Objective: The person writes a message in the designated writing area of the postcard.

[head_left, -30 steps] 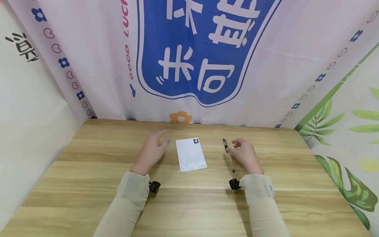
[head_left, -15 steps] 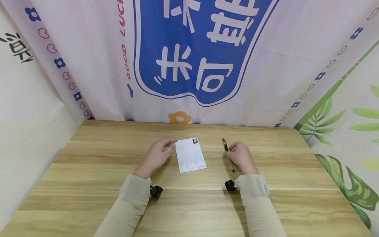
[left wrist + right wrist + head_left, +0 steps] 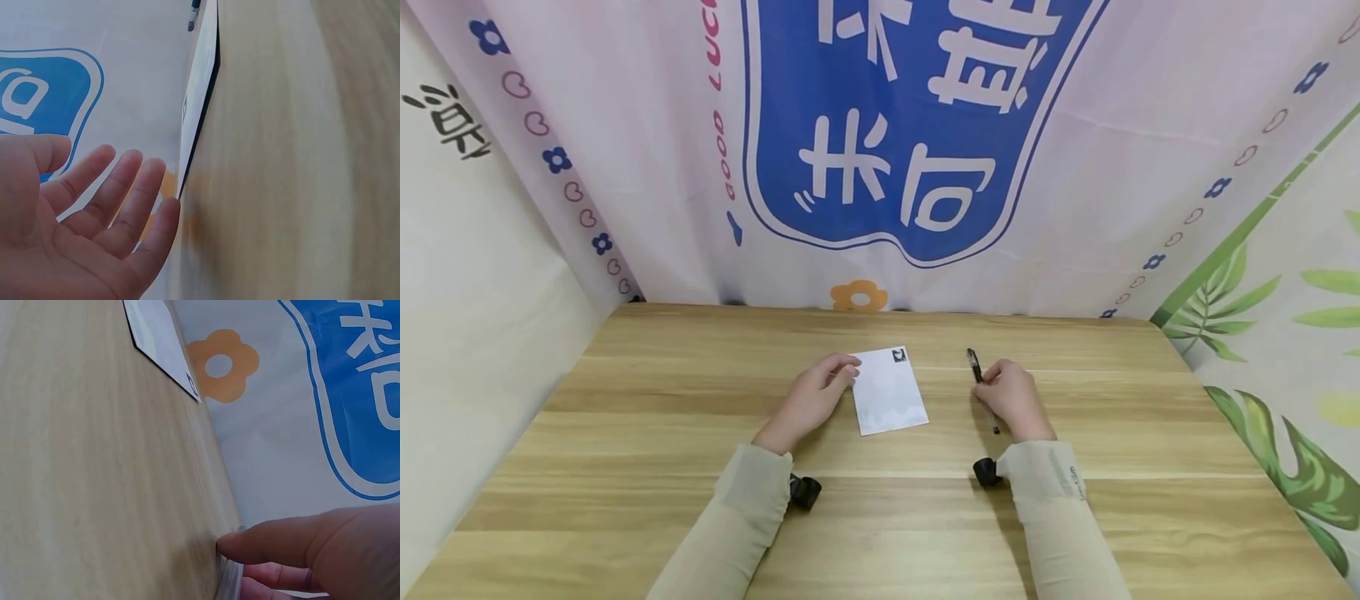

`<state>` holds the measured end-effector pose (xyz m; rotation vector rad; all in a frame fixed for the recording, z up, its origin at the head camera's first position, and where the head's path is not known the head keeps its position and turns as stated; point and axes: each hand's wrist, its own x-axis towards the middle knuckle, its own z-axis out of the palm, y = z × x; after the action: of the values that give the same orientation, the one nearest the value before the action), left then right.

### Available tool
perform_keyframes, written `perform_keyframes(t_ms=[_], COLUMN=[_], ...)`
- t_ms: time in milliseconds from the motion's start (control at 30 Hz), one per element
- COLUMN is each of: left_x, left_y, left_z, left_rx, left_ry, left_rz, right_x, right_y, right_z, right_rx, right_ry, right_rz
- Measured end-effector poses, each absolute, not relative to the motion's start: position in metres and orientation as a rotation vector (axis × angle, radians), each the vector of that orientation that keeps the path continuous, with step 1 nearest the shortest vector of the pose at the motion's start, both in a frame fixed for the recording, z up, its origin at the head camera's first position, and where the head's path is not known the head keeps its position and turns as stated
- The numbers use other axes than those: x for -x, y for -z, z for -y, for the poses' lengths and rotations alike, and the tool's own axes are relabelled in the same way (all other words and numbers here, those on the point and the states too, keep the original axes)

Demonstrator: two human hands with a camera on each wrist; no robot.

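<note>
A thin white notepad with a small dark picture in its top right corner and a faint print along its bottom lies on the wooden table. My left hand is at its upper left edge, fingertips overlapping the corner in the head view. In the left wrist view the fingers of that hand are loosely extended and spread, the little finger right at the notepad's corner. To the right, my right hand pinches a clear-barrelled pen with black ends between thumb and fingers; its middle is partly hidden.
The wooden table ends at the back against a hanging cloth printed with a blue sign and an orange flower. A leaf-patterned cloth hangs on the right. Black wrist cameras sit at both cuffs.
My left hand has moved right and slightly down, from beside the notepad to its upper left edge. The right hand has come in closer around the pen, which stays in about the same place.
</note>
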<state>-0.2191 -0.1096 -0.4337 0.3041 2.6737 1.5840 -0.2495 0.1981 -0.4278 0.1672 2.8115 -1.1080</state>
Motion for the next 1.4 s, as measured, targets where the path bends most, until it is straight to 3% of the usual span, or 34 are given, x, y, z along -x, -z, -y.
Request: perform_keyframes(t_ms=[667, 1200, 1400], left_x=[0.22, 0.217, 0.217], left_y=[0.441, 0.436, 0.438], left_z=[0.1, 0.096, 0.095], left_rx=[-0.281, -0.172, -0.193], left_ry=[-1.755, -1.882, -1.926], left_rz=[-2.417, -2.191, -2.109], right_x=[0.246, 0.24, 0.237], right_y=[0.425, 0.413, 0.409], right_z=[-0.19, -0.17, -0.163], right_rx=[-0.049, 0.256, 0.497], right_ry=[1.113, 1.207, 1.167], right_rz=[-2.787, -2.653, -2.632])
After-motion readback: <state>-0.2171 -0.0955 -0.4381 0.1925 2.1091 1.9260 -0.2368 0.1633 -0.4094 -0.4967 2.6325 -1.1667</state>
